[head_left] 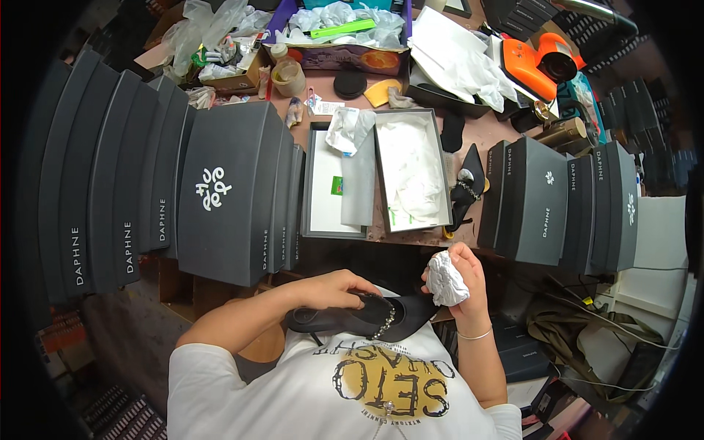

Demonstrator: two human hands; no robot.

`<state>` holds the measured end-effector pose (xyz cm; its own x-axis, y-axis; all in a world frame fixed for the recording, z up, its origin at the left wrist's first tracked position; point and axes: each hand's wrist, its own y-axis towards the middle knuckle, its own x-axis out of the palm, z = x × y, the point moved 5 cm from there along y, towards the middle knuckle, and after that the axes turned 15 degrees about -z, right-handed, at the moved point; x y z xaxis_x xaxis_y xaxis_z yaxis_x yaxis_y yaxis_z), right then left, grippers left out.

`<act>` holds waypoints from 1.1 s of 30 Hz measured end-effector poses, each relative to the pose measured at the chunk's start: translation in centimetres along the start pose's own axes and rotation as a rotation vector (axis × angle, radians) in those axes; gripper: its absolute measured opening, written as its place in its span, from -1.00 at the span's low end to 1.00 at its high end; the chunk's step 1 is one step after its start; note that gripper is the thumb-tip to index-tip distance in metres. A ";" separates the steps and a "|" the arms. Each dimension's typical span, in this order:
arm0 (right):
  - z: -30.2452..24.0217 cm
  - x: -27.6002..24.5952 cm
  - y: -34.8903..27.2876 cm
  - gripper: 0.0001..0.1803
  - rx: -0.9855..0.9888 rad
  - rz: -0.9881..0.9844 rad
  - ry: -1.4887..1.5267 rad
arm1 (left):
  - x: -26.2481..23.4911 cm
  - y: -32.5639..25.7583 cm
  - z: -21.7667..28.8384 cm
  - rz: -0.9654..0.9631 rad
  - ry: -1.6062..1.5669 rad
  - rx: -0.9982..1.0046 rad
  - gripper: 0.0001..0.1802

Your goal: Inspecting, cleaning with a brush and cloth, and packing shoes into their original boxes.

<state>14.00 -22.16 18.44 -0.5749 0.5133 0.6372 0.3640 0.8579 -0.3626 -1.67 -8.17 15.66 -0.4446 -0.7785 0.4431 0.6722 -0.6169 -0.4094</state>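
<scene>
A black pointed shoe (414,312) with a jewelled strap and a slim heel lies sideways across my lap, toe to the right. My left hand (331,291) grips it near the strap, some fingertips hidden inside the opening. Just above the toe, my right hand (471,282) clasps a crumpled wad of white paper (446,279). A matching black shoe (471,176) lies on the table, to the right of the open shoebox (445,187), which is lined with white tissue. Beside that box is a shallow grey tray (317,213) with translucent wrapping (357,192) over it.
Grey shoeboxes stand in rows at the left (227,191) and right (535,198). Behind are a purple carton (345,59) of crumpled plastic, a small bottle (287,75), a round black pad (350,84) and an orange device (524,66). A dark green bag (587,337) lies low at right.
</scene>
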 end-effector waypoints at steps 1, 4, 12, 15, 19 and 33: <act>0.0 0.1 0.4 -0.87 -0.004 0.005 0.004 | -0.4 -0.1 -0.1 0.003 0.009 0.007 -0.55; -0.1 0.1 1.3 -0.86 0.005 -0.009 -0.021 | -1.0 -0.2 -0.2 -0.015 -0.069 -0.013 -0.54; -4.0 3.2 4.9 -0.92 -0.245 -0.127 -0.292 | -0.5 0.0 -1.2 -0.081 -0.804 0.253 -0.34; -6.1 8.9 5.8 -0.94 -0.406 -0.324 -0.563 | -1.1 -0.5 3.4 -0.036 -0.925 0.397 -0.43; -6.5 12.4 5.5 -0.75 -0.811 -0.644 -1.357 | -4.0 0.7 3.9 0.518 -0.697 0.393 -0.64; -7.6 1.7 7.0 -0.79 -0.424 -0.622 -1.561 | -1.8 11.9 3.7 0.769 -0.873 0.930 -0.18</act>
<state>21.15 -15.43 22.18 -0.7093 -0.1082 -0.6965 -0.1643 0.9863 0.0142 9.34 -13.73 12.97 0.4457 -0.3498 0.8240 0.8488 0.4575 -0.2649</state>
